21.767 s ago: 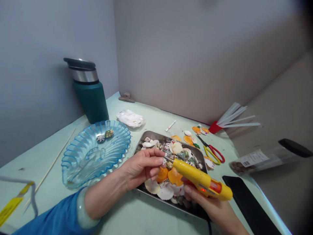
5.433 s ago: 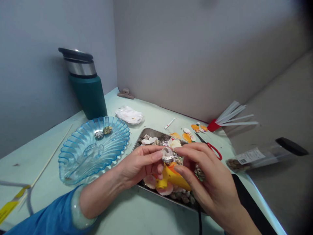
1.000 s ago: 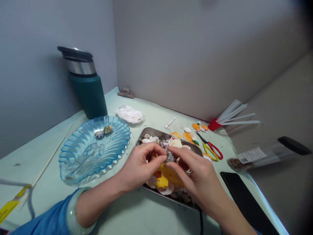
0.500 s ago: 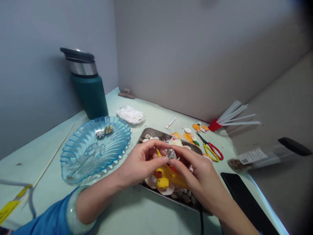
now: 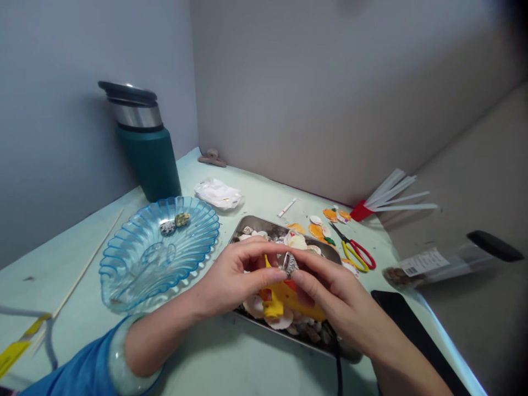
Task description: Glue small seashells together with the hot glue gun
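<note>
Here: small shell (image 5: pixel 289 264) above metal tray (image 5: pixel 264 222), mid-worktop toward front edge. Fingers of left hand (image 5: pixel 231 278) and right hand (image 5: pixel 334 289) clamped on it together. Yellow glue gun (image 5: pixel 289 297) underneath in tray. Blue dish (image 5: pixel 136 264) left of tray.

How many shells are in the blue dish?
2: a dark speckled shell and a greenish shell, side by side near the far rim of the blue dish. None seems hidden.

The tray (image 5: pixel 258 221) sits near the front edge of the tabletop (image 5: pixel 231 363) with the glue gun (image 5: pixel 284 297) in it and a small shell (image 5: pixel 289 264) just above, the dish (image 5: pixel 136 269) lies to its left, the flask (image 5: pixel 148 165) stands behind the dish, and the scissors (image 5: pixel 358 253) lie to the tray's right.
</note>
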{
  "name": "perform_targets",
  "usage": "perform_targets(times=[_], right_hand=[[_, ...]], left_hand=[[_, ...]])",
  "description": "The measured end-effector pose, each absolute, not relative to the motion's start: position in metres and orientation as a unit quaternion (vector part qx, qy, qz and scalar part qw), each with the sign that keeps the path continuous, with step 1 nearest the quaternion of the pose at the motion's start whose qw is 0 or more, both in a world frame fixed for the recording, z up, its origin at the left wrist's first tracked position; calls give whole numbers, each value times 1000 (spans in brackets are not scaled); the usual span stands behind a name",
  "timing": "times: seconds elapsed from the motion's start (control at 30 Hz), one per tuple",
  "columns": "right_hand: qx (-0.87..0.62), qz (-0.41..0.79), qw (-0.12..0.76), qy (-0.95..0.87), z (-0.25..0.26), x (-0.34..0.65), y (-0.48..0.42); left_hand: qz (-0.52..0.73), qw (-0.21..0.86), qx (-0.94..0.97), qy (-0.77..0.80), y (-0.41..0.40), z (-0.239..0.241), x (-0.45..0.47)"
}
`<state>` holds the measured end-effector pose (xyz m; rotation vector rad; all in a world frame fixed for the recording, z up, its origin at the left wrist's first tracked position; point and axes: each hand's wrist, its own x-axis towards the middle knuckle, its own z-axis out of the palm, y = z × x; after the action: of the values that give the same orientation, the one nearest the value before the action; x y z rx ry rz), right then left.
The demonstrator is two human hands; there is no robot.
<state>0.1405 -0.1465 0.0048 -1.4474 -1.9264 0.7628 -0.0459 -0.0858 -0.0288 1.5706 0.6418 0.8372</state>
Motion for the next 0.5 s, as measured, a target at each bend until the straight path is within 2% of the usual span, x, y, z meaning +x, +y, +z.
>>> perform_targets(times=[0.17, 0.5], right_hand=[[-545, 306, 298, -722, 6, 140, -146], [-555, 340, 277, -707, 7, 141, -148]], left_hand=[[364, 556, 692, 282, -86, -29, -46], [366, 566, 686, 274, -85, -29, -46]])
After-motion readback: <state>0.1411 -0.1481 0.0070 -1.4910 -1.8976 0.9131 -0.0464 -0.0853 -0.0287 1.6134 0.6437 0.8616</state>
